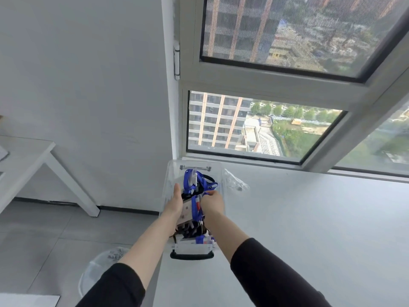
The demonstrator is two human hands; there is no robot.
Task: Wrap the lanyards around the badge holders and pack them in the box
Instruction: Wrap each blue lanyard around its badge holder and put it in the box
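A clear plastic box (pixel 218 171) with a black handle at its near end stands on the white table, at the table's left edge. It holds several badge holders with blue and black lanyards (pixel 200 180). Both my hands reach into it. My left hand (pixel 177 201) lies along the left side of a white badge holder (pixel 187 212), fingers extended. My right hand (pixel 213 201) grips the blue lanyard wound around that holder.
A crumpled clear plastic bag (pixel 235 181) lies on the white table (pixel 309 218) just right of the box. A clear waste bin (pixel 99 271) stands on the floor at lower left. Another white table (pixel 28 156) is at far left. Windows rise behind.
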